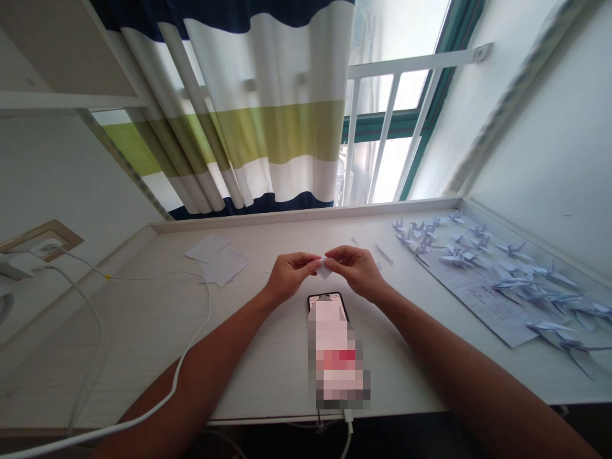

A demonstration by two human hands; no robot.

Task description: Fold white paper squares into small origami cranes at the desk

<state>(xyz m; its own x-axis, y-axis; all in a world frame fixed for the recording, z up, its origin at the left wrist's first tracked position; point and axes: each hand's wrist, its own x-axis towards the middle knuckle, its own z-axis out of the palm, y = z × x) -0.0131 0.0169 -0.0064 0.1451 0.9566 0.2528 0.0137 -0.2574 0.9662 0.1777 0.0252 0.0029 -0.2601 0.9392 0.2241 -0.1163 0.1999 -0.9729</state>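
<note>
Between my two hands is a small folded piece of white paper point(324, 273), held just above the table beyond the phone. My left hand point(290, 274) pinches its left side between thumb and fingers. On the other side, my right hand point(354, 270) grips it with thumb and forefinger. Its exact folds are too small to make out. Loose white paper squares point(224, 264) lie in a small pile to the left. Many folded paper cranes point(461, 255) stand at the right, some on a printed sheet point(478, 296).
A phone point(335, 344) with a blurred screen lies near the front edge, a cable point(349, 421) plugged into it. Another white cable point(157, 276) runs from the wall socket point(48, 242) across my left forearm. Thin paper strips point(384, 254) lie beyond my right hand. A curtain point(268, 127) hangs behind.
</note>
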